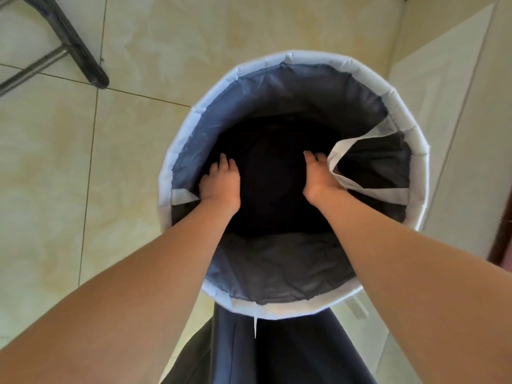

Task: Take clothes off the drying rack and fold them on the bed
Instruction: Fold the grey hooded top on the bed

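Hamper: standing on the tiled floor, round, with a white rim and blue-grey lining, and showing from straight above.
Cloth: lying at the bottom of the hamper. It is dark, nearly black, and too dim for its shape to be showing.
Left hand: reaching down inside the hamper on the cloth's left side, with fingers pointing down and touching it. Whether they are gripping it I cannot tell.
Right hand: reaching in on the cloth's right side, thumb showing, fingers half hidden in the dark beside the strap — its hold cannot be told.
Strap: a white loop hanging from the right rim into the hamper, just beside the right hand.
Frame: a dark leg joining a metal tube, resting on the floor at the upper left, well apart from the hamper.
Fabric: dark blue, showing below the near rim at the lower edge.
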`<state>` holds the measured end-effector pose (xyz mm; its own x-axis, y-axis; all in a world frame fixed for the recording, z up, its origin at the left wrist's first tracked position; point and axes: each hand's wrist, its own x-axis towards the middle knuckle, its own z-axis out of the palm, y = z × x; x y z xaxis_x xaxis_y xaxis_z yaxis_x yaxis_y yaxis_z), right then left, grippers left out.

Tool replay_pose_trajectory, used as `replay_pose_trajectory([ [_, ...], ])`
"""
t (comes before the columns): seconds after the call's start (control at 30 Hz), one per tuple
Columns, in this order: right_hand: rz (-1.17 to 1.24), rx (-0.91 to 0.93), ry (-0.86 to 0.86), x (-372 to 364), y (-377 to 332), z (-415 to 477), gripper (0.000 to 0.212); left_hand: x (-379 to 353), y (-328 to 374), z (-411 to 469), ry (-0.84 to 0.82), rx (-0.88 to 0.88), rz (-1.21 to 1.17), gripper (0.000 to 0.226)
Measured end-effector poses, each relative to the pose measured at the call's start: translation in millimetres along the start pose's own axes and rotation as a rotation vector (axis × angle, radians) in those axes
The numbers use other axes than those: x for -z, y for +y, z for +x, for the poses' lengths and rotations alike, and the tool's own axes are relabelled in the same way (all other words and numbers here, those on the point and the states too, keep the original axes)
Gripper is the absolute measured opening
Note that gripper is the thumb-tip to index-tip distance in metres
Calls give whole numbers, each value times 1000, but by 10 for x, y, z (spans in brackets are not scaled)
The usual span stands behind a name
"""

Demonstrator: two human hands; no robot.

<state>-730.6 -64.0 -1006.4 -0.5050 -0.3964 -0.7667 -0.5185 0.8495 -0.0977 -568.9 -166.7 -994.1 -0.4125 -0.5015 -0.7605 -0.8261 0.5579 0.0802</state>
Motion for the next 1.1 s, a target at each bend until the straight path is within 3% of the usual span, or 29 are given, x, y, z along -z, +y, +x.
replay_pose_trajectory([
  [0.13,143,55,-2,483,-437,-702,37,301,47,-560,176,-87,-219,41],
  [0.3,379,173,132,1072,-821,-1802,30,1045,-55,-1378,215,-23,-737,19],
  [0.43,592,190,195,1515,-879,-2553,23,1599,-165,-2038,396,13,-866,15],
  [0.67,485,378,207,2601,-1106,-3927,26,2586,-351,-3563,573,74,-920,25],
  [0.8,505,539,246,3186,-1436,-4826,26,3283,-473,-4538,703,87,-957,18],
  [1.1,459,930,273,3634,-2399,-6253,24,3980,-1113,-6097,947,176,-1081,22],
])
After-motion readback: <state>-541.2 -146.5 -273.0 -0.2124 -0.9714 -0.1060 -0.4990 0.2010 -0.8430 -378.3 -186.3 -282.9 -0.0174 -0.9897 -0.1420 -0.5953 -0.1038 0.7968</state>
